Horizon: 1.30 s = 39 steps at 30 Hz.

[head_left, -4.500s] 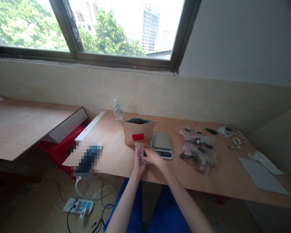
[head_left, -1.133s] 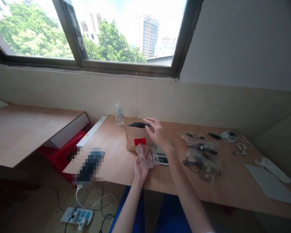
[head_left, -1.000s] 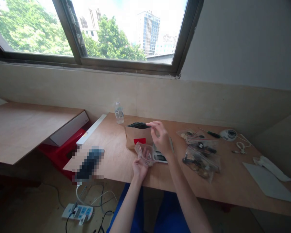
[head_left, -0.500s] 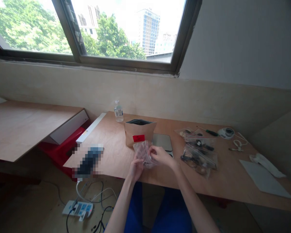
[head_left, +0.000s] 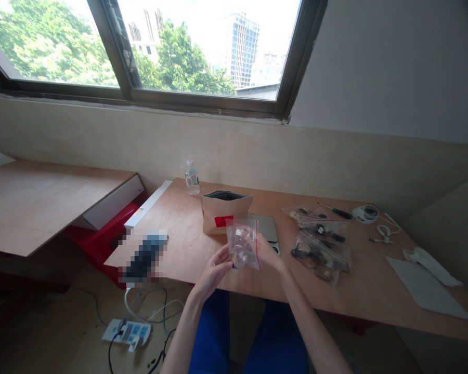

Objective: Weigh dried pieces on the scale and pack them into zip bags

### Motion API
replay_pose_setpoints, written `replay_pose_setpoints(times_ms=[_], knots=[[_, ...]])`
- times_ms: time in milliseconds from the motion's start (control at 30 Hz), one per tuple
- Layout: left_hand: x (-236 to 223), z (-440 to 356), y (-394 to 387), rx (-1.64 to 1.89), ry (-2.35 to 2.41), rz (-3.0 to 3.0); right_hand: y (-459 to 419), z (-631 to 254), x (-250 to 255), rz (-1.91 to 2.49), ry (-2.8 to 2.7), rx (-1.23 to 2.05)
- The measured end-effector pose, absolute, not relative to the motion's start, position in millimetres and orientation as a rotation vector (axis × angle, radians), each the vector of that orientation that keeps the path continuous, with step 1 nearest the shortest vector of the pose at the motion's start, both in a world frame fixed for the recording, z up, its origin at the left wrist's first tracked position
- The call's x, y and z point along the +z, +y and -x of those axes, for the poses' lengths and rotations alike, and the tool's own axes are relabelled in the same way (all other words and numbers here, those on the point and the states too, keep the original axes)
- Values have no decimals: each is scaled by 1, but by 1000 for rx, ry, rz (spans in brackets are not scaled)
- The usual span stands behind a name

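Observation:
A clear zip-lock bag (head_left: pixel 243 251) with a red seal line is held up over the table's front edge, its seal toward the right. My left hand (head_left: pixel 215 267) is closed at the bag's lower left, thumb and fingers pinching that edge. From the right, my right hand (head_left: pixel 268 253) grips the bag; its fingers are partly covered by the plastic. What the bag holds, if anything, I cannot make out. Just behind it stands a brown paper pouch (head_left: pixel 211 210) with a red label, its top open. A flat scale-like device (head_left: pixel 265 224) lies beside the pouch.
Several zip-lock bags of small parts (head_left: pixel 322 252) lie to the right. Beyond them are a green-handled screwdriver (head_left: pixel 342 213), a white dome camera (head_left: pixel 364 213) and a white sheet (head_left: pixel 425 288). A water bottle (head_left: pixel 192 181) stands at the back; a power strip (head_left: pixel 128 332) lies on the floor.
The zip-lock bag has been turned and spread flatter, its red seal now upright on the right. My right hand has moved from its front to its right side; my left hand shifted slightly.

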<state>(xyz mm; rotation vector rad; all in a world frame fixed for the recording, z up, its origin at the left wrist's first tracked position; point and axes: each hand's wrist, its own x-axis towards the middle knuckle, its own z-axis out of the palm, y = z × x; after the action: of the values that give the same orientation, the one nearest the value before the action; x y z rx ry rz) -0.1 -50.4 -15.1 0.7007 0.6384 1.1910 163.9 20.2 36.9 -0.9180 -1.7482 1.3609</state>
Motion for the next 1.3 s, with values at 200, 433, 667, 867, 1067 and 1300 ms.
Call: replay_pose_setpoints(times_ms=[200,433,667,867,1067,1300], knots=[[-5,4,-59,1098,762,-862,11,-161,45,873,-1801,1300],[-5,7,-54,1215,896,-894,8,-163,42,917,-1887,1514],[-12,11,-46,1249,983,-908,3,-155,26,870,-1882,1579],[-19,11,-49,1265,962,-867,7,-151,24,865,-1835,1507],[-35,22,-57,1395,1033,-701,9,-166,36,1016,-1919,1353],[-46,34,-70,1499,1125,-474,19,-170,97,965,-2066,1112]])
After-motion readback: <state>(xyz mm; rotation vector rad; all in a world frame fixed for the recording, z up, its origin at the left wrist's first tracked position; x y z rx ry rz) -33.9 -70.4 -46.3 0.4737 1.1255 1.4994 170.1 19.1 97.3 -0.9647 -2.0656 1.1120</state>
